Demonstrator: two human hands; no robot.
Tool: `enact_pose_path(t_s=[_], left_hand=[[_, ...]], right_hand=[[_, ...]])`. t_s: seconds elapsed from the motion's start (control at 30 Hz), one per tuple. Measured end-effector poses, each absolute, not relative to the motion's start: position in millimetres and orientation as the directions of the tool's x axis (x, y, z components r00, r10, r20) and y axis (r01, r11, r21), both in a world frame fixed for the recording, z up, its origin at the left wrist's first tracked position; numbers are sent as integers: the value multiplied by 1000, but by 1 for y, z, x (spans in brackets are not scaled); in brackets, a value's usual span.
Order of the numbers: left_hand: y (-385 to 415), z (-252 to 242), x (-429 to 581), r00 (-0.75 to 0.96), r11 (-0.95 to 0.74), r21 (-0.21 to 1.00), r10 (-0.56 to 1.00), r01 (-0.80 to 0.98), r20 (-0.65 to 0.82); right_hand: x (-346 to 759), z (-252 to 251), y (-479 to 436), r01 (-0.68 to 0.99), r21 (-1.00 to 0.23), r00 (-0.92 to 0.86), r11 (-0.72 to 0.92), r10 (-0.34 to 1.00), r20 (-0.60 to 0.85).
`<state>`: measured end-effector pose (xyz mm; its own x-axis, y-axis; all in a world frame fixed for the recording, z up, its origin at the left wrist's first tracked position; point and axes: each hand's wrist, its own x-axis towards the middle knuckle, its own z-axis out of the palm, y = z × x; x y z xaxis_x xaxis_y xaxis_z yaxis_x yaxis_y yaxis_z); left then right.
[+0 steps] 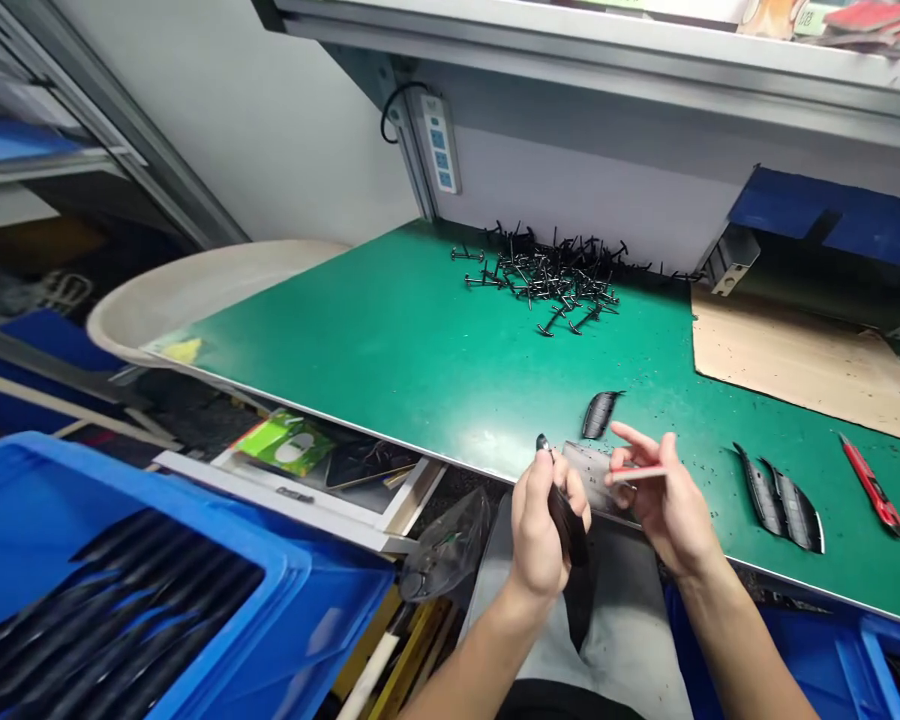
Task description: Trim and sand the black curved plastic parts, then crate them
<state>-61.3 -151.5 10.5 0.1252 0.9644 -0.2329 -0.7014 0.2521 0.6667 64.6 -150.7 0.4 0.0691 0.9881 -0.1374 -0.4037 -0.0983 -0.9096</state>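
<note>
While the left hand [541, 535] curls closed around a black ribbed plastic strip [568, 525], the right hand [667, 500] pinches a thin reddish stick [637, 474] just beside it, other fingers spread, at the edge of a green bench mat [390, 330]. Black T-shaped pins [547, 275] lie heaped beyond; a red utility knife [874, 487] rests rightward.

Both bare forearms rose from the bottom of the view, the left forearm [465, 660] from the lower left and the right forearm [757, 640] from the lower right, angling inward so that the hands sat close together without touching. The left hand [541, 535] stood upright, its fingers [529, 510] curled shut in a firm grip. The right hand [664, 500] was more open, its index finger [630, 435] lifted and splayed, with the thumb and lower fingers pinching together — a light, delicate hold, angled toward the left hand.
</note>
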Motion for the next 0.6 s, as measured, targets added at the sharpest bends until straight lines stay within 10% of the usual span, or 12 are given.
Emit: enact_pose_path(t_s=[0.27,0.6], left_hand=[[-148,9,-49,57,123,705,991,-699,-117],[-140,16,-64,308,504,342,817,-793,-488]], right_hand=[[68,-19,-178,298,-937,8,183,981,195],[83,-5,-178,-470,-842,-217,-266,959,-183]])
